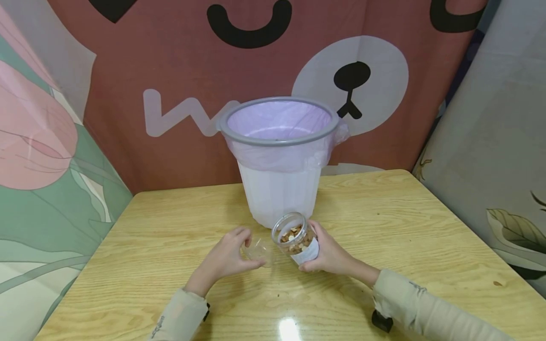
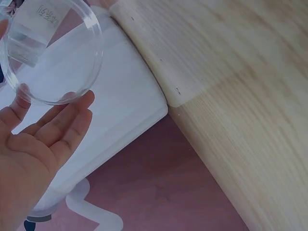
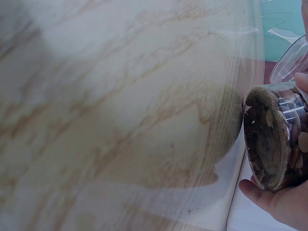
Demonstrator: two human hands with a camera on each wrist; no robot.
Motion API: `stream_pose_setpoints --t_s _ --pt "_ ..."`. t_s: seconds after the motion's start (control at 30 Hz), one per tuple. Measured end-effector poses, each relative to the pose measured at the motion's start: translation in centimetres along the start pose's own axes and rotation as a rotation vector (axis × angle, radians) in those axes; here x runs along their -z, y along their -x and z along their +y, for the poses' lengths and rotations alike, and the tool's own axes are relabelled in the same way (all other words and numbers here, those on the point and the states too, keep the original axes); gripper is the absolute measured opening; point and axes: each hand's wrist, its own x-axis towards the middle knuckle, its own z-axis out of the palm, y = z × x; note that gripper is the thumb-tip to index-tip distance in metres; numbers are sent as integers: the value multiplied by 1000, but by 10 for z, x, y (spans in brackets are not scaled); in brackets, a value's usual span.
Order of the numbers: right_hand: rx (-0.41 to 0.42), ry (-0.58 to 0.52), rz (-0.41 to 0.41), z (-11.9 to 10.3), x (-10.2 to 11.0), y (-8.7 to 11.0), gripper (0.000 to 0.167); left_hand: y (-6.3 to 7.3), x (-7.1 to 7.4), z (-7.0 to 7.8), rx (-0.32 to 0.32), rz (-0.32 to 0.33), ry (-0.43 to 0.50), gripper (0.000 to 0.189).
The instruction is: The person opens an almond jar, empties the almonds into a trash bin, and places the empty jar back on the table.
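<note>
My left hand (image 1: 226, 255) pinches a clear round plastic lid (image 1: 259, 250) by its edge, just left of the jar. In the left wrist view, thumb and fingers hold the rim of this lid (image 2: 97, 53). A clear jar (image 1: 298, 244) with a white label sits in my right hand (image 1: 328, 253), gripped round its side. It is uncapped and tilted, mouth facing up and left, with brown and whitish pieces inside. The right wrist view shows the jar's base (image 3: 269, 139) and the pieces through its wall.
A white bin (image 1: 279, 189) with a grey rim and a pinkish-purple liner (image 1: 277, 118) stands behind the hands. It stands on the wooden table (image 1: 179, 218). Printed cloths (image 1: 183, 57) hang behind and at both sides.
</note>
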Motion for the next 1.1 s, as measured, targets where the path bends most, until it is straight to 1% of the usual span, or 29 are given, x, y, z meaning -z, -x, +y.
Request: stream_pose_setpoints --t_s 0.2,0.3,0.47,0.6,0.73,0.9,1.1 --pt "-4 -9 -3 0 0 0 102 2 -1 -4 -16 9 1 46" --pt "-3 -6 -3 0 0 0 102 4 -2 -5 -7 0 18 47" --pt "-4 -1 0 0 0 0 101 5 -3 -7 33 -42 49 48" --pt "-9 -4 1 0 0 0 101 6 -4 -8 44 -70 57 49" --pt "-8 -1 6 0 0 0 102 6 -6 -11 32 -91 70 51" --pt "-9 -7 6 -1 0 1 103 7 -9 -14 -9 -82 78 51" --pt "-20 -7 3 -1 1 1 104 9 -10 -16 -16 -97 75 50"
